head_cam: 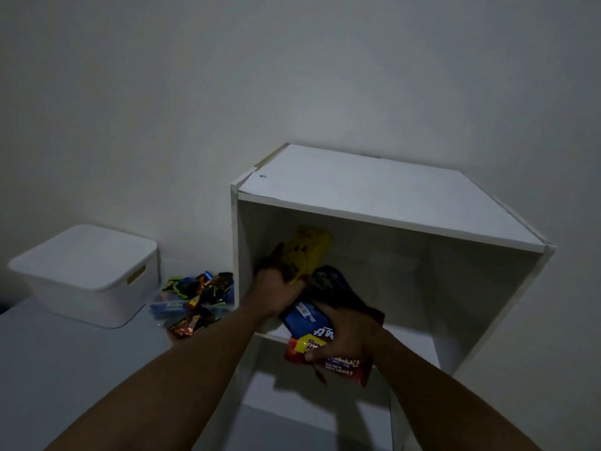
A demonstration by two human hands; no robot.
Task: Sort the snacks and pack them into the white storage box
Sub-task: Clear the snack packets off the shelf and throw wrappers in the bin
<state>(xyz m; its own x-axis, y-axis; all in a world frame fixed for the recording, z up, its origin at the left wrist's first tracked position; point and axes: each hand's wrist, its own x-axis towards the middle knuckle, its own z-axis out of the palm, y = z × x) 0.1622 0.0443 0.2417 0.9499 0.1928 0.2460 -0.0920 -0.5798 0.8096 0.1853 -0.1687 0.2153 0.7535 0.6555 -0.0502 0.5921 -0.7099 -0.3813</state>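
Observation:
Both my hands reach into the upper compartment of a white cube shelf (pixel 390 196). My left hand (pixel 276 288) grips a yellow snack packet (pixel 307 249) that stands tilted inside. My right hand (pixel 344 340) holds a bundle at the shelf's front edge: a blue packet (pixel 304 315), a dark packet (pixel 338 284) behind it and a red packet (pixel 354 369) underneath. The white storage box (pixel 87 271) sits at the left with its lid on. A heap of small wrapped snacks (pixel 198 297) lies between the box and the shelf.
The box and the snack heap rest on a pale grey surface (pixel 65 359) against a plain wall (pixel 227 76). Below my hands the shelf has a second open compartment (pixel 309 418). The room is dim.

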